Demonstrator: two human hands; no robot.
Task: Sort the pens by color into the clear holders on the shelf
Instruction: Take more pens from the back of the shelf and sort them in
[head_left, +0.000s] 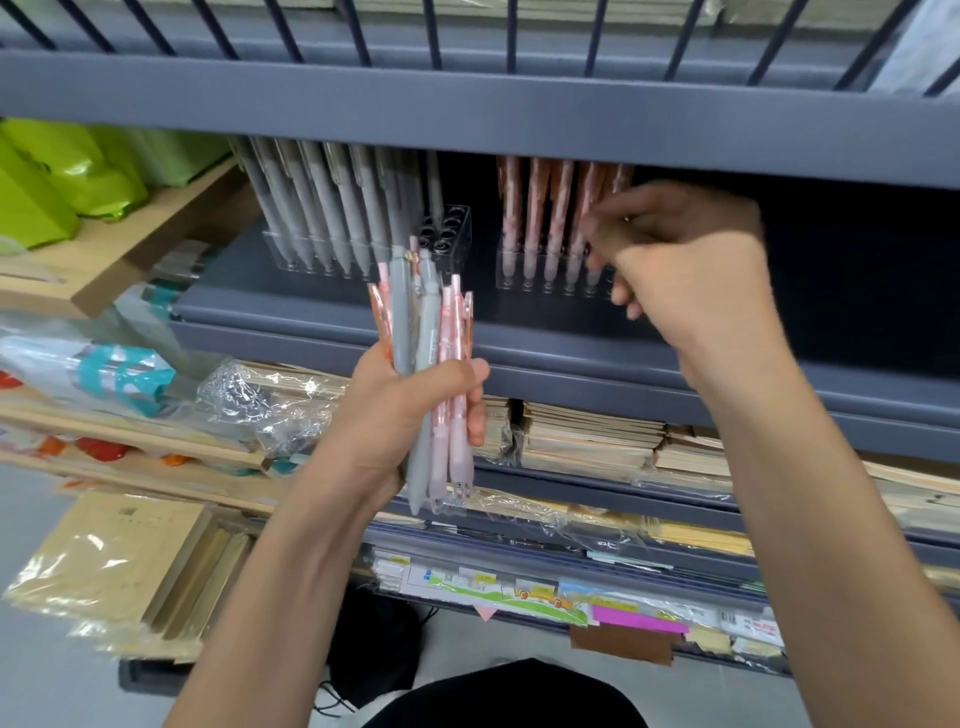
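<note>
My left hand (410, 415) is shut on a bundle of pens (434, 364), grey and pink mixed, held upright below the dark shelf (332, 306). On that shelf a clear holder (452, 234) at the left carries several grey pens (332, 202), with empty holes at its right end. A second clear holder (550, 278) further right carries several pink pens (540, 208). My right hand (680, 254) reaches in at the right end of the pink row, fingers blurred and curled near the pens. Whether it grips one is not visible.
The upper shelf edge (467, 109) hangs low over both holders. Green packets (67, 176) lie on a wooden shelf at the left. Stacks of wrapped notebooks (592, 441) fill the shelf below, and plastic-wrapped goods (130, 374) sit lower left.
</note>
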